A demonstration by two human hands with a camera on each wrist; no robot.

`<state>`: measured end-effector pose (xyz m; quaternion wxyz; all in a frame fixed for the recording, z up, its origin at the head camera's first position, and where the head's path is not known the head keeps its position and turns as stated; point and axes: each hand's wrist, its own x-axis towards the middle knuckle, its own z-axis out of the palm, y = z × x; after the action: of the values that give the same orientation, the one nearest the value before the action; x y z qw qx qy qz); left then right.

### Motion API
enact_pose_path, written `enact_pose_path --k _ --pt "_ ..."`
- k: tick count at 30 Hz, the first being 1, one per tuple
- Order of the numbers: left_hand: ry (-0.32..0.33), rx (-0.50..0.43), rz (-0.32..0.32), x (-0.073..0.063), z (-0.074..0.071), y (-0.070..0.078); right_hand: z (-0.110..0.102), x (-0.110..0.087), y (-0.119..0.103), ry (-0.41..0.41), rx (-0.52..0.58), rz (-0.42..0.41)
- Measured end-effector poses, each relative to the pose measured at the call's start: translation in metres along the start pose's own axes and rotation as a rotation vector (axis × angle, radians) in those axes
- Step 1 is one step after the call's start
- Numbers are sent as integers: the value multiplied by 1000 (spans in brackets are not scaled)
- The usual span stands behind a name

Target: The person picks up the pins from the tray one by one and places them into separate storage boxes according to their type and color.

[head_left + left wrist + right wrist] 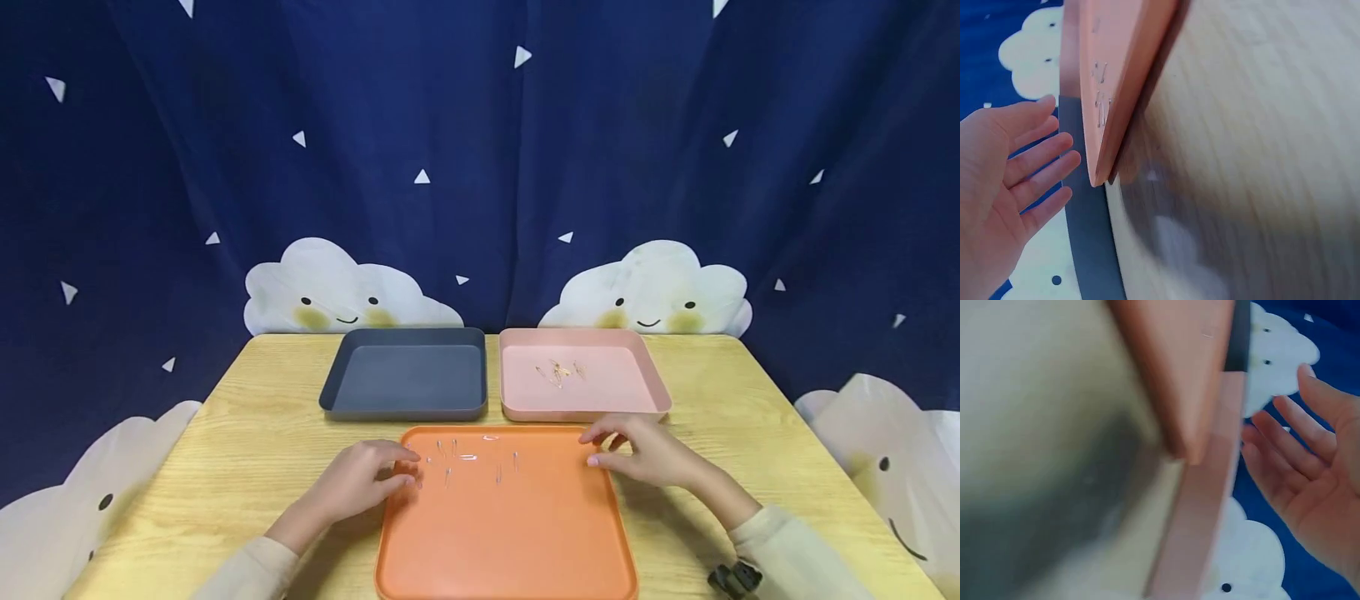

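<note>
My left hand [358,482] hovers at the left edge of the orange tray [510,533], its fingers relaxed and holding nothing. At the tray's far right corner my right hand [648,454] hangs with loosely bent fingers, also holding nothing. Several silver safety pins [468,457] lie scattered over the far left part of the orange tray, some close to the left fingertips. In the left wrist view the palm and spread fingers [1038,159] show bare. The right wrist view shows the other hand's fingers [1294,437] apart as well.
Behind the orange tray stand a dark grey tray [408,379] on the left and a pink tray [615,383] on the right. Several gold safety pins [557,372] lie in the pink one. A navy curtain [480,125] with clouds hangs behind the wooden table [217,467].
</note>
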<state>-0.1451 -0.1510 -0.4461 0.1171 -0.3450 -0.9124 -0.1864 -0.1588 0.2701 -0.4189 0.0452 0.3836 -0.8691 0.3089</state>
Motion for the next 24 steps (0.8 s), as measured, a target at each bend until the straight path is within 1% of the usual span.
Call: enact_pose_path --k 2,4,8,11,15,19,22,24 --pt "-8 -21 -25 5 2 -1 5 -16 -2 28 -85 -41" --pt "-31 -21 -23 7 4 -2 10 -32 -5 28 -136 -51" --pt "-56 24 47 7 8 0 18 -60 -12 -43 -174 -15" --pt "-45 55 104 5 9 1 22 -74 -14 -87 -220 -23" --pt "-29 69 156 -1 13 -1 24 -83 -13 -106 -287 -60" --pt "1 79 200 -9 16 -4 25 -87 -10 -144 -322 -43" --pt "24 89 218 -12 18 -6 25 -88 -8 -167 -353 -43" --pt "28 94 221 -13 17 -7 25 -88 -7 -156 -372 -61"
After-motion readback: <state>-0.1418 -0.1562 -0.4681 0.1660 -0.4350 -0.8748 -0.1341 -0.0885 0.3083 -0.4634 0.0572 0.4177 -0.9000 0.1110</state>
